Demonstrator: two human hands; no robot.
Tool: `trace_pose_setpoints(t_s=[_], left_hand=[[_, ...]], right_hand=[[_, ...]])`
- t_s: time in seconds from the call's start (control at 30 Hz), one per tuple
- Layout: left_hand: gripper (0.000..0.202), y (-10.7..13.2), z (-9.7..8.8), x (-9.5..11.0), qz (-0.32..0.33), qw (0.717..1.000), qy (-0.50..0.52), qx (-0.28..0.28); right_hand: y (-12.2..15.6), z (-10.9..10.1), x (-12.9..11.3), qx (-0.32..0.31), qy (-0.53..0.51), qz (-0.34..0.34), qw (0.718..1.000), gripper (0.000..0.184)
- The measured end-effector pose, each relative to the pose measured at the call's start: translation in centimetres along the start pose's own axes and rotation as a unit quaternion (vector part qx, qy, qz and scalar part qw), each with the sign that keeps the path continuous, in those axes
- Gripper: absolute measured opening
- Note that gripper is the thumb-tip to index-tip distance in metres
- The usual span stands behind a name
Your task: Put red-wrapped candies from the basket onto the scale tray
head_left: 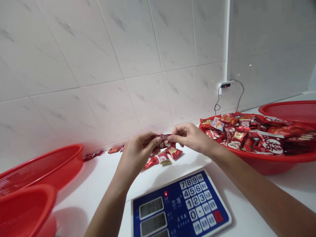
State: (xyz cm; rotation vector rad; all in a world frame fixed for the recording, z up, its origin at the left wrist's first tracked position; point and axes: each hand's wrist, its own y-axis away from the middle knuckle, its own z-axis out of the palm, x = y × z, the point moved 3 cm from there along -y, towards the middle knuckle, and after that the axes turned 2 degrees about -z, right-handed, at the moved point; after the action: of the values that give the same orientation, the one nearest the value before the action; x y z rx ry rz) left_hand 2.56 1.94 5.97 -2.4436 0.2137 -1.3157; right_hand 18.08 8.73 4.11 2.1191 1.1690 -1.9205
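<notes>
Both my hands meet above the white counter (247, 210) and pinch one small dark red candy packet (165, 141) between them. My left hand (138, 153) grips its left end with fingers closed. My right hand (191, 136) pinches its right end. Under the hands lie three loose red packets (164, 158) on the counter. A blue electronic scale (181, 209) with a keypad and displays sits in front of my arms.
A red basin (266, 163) heaped with red candy packets stands at right, an empty red mesh basket (291, 110) behind it. Two red baskets (41, 168) sit at left. A few packets (115, 150) lie along the tiled wall. A plugged cable (225, 86) hangs at the wall corner.
</notes>
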Motion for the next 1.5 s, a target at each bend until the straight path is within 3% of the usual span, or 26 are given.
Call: trace_pose_setpoints(t_s=[0.1,0.2,0.27,0.4,0.5,0.6,0.7,0.87,1.07,1.23,1.4,1.5], left_hand=[[0.028,-0.6,0.0,-1.3,-0.033,0.999,0.009,-0.001],[0.029,-1.1,-0.4,-2.3,-0.023,0.99,-0.127,0.054],[0.031,-1.4,-0.4,-2.9,-0.009,0.976,-0.209,0.058],[0.026,-1.4,-0.5,-3.5,-0.012,0.968,-0.25,-0.011],[0.033,-0.9,-1.6,-2.5,0.007,0.966,-0.258,-0.02],[0.041,-0.2,-3.2,-0.8,0.033,0.969,-0.243,0.023],[0.041,0.3,-4.0,0.4,0.043,0.968,-0.245,0.03],[0.037,0.6,-3.9,1.1,0.053,0.968,-0.247,0.014],[0.038,1.0,-3.7,1.7,0.049,0.966,-0.255,-0.016],[0.038,1.7,-3.9,2.6,0.061,0.967,-0.246,-0.02],[0.037,2.0,-4.1,3.0,0.063,0.969,-0.237,-0.025],[0.036,2.1,-4.4,2.9,0.071,0.97,-0.232,-0.012]], right_hand=[[-0.3,-0.4,1.0,0.015,0.045,0.039,0.998,0.012],[-0.3,-1.6,0.9,0.066,0.148,0.071,0.984,0.023],[0.0,-2.7,0.2,0.096,0.216,0.072,0.969,0.029],[0.9,-6.2,-1.6,0.141,0.348,0.065,0.924,0.028],[2.2,-10.2,-1.5,0.164,0.445,0.13,0.871,0.035],[3.6,-13.3,0.5,0.092,0.5,0.258,0.821,0.059],[4.6,-13.6,2.4,-0.009,0.499,0.34,0.797,0.077],[4.8,-11.2,2.8,-0.087,0.544,0.361,0.752,0.059],[4.7,-11.1,3.0,-0.126,0.556,0.351,0.742,0.052],[4.4,-11.4,4.0,-0.143,0.547,0.282,0.775,0.05],[3.1,-12.3,4.0,-0.067,0.506,0.293,0.808,0.037],[2.4,-12.7,3.5,-0.01,0.518,0.261,0.814,0.025]])
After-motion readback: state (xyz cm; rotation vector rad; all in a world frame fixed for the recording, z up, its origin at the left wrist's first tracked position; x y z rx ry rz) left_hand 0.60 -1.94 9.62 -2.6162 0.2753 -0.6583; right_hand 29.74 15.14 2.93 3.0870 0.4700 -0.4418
